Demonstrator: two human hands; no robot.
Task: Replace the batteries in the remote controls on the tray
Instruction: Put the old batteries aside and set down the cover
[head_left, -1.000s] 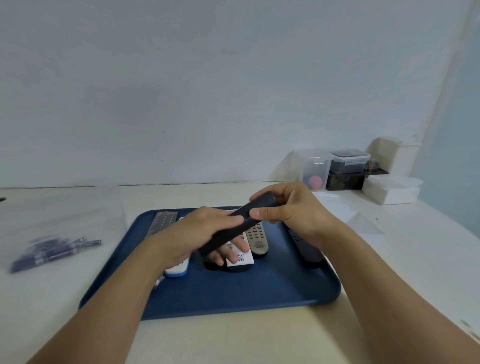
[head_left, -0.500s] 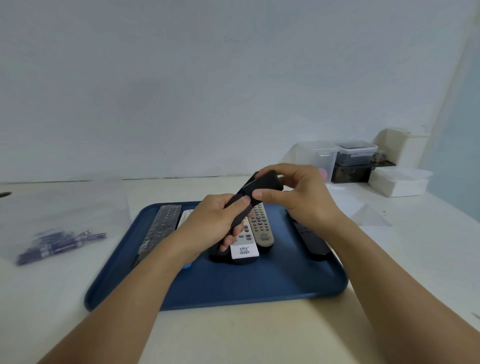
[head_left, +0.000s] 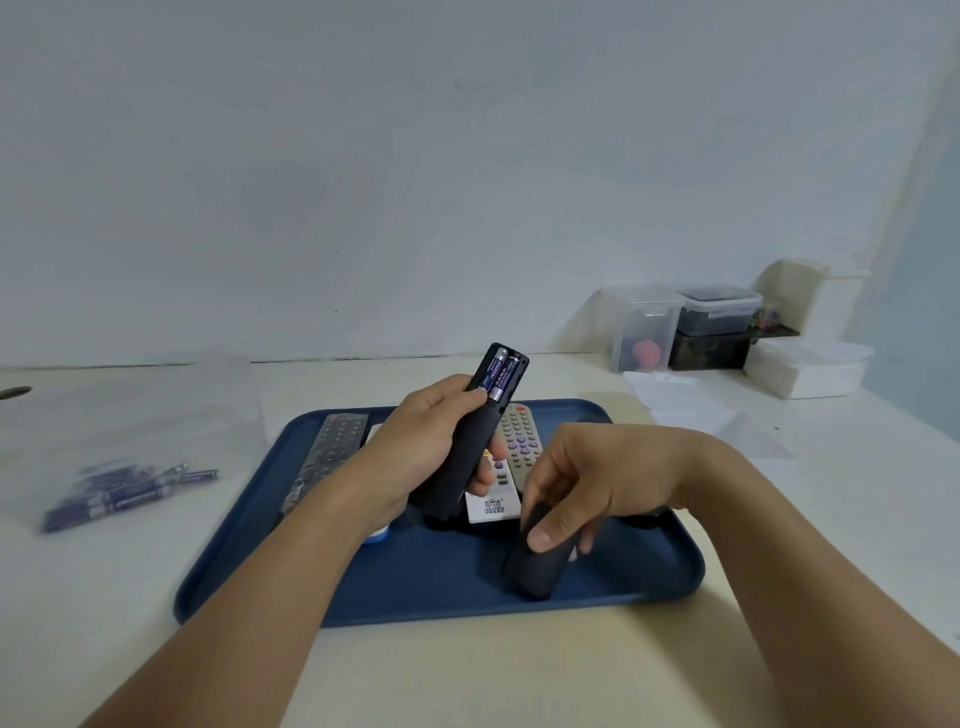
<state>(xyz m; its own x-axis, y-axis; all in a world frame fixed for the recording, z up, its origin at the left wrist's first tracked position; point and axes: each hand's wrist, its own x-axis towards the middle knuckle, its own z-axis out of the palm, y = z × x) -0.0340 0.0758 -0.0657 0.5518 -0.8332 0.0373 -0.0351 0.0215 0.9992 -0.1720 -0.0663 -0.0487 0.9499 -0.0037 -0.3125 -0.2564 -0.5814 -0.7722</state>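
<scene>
Up above the blue tray (head_left: 249, 571), the left hand (head_left: 415, 447) holds a black remote (head_left: 467, 447) tilted with its far end raised; the grip is closed around the middle of the body, thumb on top. The battery compartment at the raised end is uncovered, and two purple batteries (head_left: 497, 378) lie side by side in it; their printing is too small to read. The remote's lower end is partly hidden behind the fingers.

Nearer the camera, the right hand (head_left: 587, 483) holds a dark cover (head_left: 535, 566) low over the tray's front part, its grip closed on the piece with the thumb pressed on top. Whether the cover touches the tray cannot be told, and the fingers hide its upper part.

On the tray behind the hands lie more remotes: a grey remote (head_left: 519, 441) with rows of buttons, a white remote (head_left: 491, 506) just beside it, and a dark remote (head_left: 332, 452) near the left rim, all partly covered by the left hand. A blue and white object (head_left: 378, 535) peeks out from under the left wrist, mostly hidden. Something dark shows behind the right wrist, too little to identify.

Left of the tray, spare batteries (head_left: 124, 493) sit blurred in a clear bag on the pale surface (head_left: 467, 675). Plastic containers (head_left: 717, 327) stand at the far right by the wall.
</scene>
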